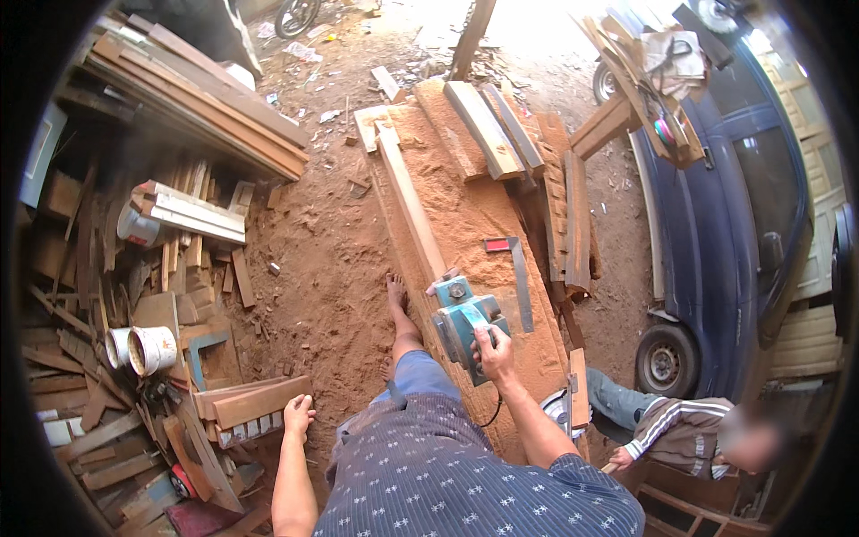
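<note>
My right hand (494, 351) is wrapped round the handle of a teal electric planer (467, 322). The planer sits at the near end of a long, narrow wooden strip (407, 201), which lies along the sawdust-covered workbench (465, 215). Out to the left, away from the bench, hangs my left hand (299, 414). Its fingers are loosely curled and I see nothing in them. It is nearest to a brown plank (255, 403) on the scrap pile. A try square (517, 277) with a red-marked stock lies on the sawdust to the right of the planer.
A circular saw blade (557, 410) shows at the bench's near right, beside another person (684, 434) in a striped jacket. Thick timbers (483, 130) rest at the far end. Stacked boards (197, 98) and white buckets (152, 349) stand left; a blue car (716, 242) is right.
</note>
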`<state>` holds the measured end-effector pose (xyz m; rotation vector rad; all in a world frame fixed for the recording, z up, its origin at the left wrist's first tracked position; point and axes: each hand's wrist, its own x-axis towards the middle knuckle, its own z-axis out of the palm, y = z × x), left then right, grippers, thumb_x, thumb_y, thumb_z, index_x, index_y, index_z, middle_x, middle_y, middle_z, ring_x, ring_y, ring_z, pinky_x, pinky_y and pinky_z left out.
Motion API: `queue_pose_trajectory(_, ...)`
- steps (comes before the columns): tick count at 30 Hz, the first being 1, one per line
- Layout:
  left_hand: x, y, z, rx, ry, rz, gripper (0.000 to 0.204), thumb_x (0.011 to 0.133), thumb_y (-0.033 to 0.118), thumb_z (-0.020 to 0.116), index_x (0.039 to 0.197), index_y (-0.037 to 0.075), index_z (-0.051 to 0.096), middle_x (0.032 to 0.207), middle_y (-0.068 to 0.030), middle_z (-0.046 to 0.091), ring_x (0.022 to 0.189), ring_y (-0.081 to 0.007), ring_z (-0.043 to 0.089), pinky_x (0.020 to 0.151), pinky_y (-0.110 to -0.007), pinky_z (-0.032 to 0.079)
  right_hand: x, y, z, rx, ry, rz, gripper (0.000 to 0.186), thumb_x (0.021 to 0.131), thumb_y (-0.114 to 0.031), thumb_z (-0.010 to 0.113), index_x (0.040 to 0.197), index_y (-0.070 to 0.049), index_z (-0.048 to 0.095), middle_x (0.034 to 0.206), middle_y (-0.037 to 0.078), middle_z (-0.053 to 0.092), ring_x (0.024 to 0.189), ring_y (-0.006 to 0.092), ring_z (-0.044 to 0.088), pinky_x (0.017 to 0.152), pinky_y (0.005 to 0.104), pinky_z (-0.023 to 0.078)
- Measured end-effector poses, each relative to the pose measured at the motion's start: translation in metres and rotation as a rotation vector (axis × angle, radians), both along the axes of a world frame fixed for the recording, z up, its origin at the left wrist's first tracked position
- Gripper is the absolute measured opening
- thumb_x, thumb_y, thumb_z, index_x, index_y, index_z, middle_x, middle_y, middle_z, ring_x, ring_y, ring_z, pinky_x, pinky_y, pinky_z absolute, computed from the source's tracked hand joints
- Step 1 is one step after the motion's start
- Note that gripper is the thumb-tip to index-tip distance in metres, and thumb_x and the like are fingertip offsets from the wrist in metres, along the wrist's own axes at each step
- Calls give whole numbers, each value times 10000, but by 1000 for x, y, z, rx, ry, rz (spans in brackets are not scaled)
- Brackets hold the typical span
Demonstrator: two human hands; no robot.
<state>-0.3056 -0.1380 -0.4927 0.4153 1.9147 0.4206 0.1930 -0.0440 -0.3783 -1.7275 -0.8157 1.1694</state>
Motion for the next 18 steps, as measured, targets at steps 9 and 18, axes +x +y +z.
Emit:
queue_pose_trajectory(9,-6,-81,-27,-207,-3,67,467,953,338,691,1305,44,599,1125,-92,691,793,-214,688,642,-350,543,-1,15,-7,15,9,64,390,998,-415,611,946,-30,646,680,24,613,529,90,570,457,247,419)
queue_pose_trajectory(18,2,-51,-19,-90,-24,110,487,961,331,686,1323,25,578,1116,-86,693,790,-177,683,590,-301,539,-1,20,-12,39,33,92,382,1005,-416,603,964,-37,629,690,20,605,536,79,563,443,247,416)
